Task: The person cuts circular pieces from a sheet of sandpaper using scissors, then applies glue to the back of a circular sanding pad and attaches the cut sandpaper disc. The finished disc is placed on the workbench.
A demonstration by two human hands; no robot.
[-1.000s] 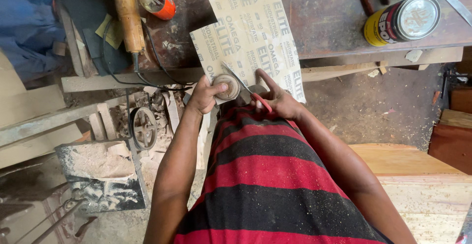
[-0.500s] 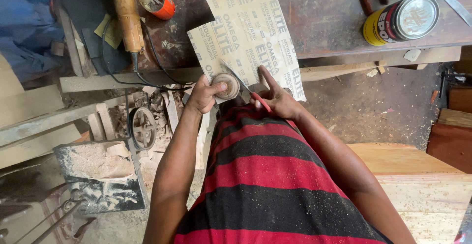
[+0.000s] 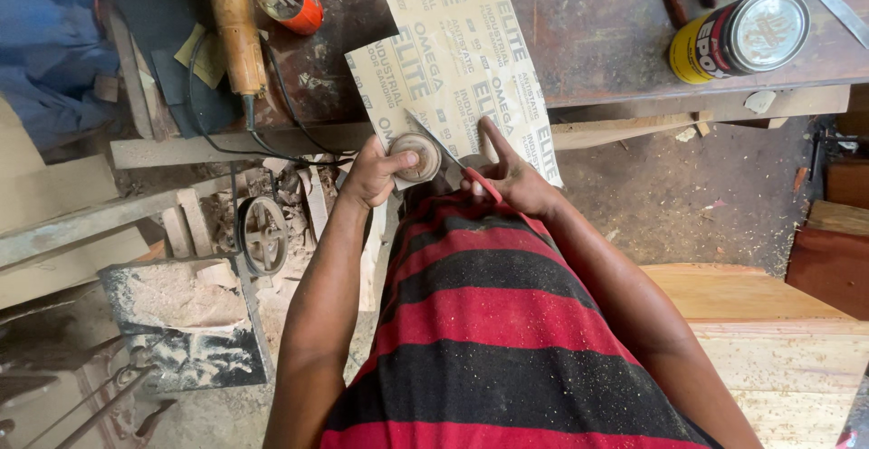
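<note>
Little has shifted: left hand (image 3: 373, 173) still pins disc (image 3: 415, 157) to sandpaper (image 3: 453, 60) as a template; right hand (image 3: 511, 177), beside it, grips scissors (image 3: 453, 155), cutting around.

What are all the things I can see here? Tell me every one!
sandpaper sheet: 1, tan, on the bench edge
round disc: 1, beige, in the left hand
scissors: 1, red handles, in the right hand, blades on the sheet
power tool: 1, yellow-brown, bench top left
tin can: 1, yellow and black, bench right
workbench: 1, dark brown, across the top
wheel: 1, grey metal, below the bench
left hand: 1, holding the disc
right hand: 1, holding the scissors
</note>
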